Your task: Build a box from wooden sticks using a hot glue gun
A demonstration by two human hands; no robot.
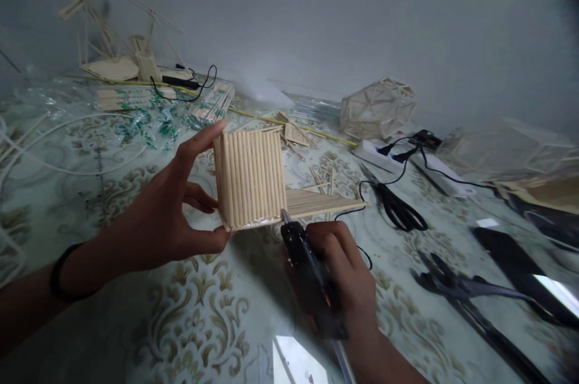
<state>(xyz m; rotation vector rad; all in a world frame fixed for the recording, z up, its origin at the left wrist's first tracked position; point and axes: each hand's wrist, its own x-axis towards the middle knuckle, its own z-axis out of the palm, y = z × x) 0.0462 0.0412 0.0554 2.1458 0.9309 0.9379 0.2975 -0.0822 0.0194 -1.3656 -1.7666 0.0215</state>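
My left hand [176, 209] grips a small box made of round wooden sticks [253, 176] by its left side, fingers at the top and thumb at the bottom corner. A flat, pointed panel of sticks [321, 202] extends to the right from behind the box. My right hand [346, 269] is wrapped around a black hot glue gun [312, 281]. Its metal tip touches or nearly touches the box's lower right corner. A shiny line of glue runs along the box's bottom edge. A glue stick [344, 363] sticks out of the gun's back end.
Black scissors [400, 206], pliers [465, 287] and a dark phone-like slab [520, 263] lie on the right. Power strips [384, 155] with plugged cords stand behind. Packs of sticks [136, 96] and a geometric stick frame [377, 108] are along the wall. A white cable [67, 170] curves at left.
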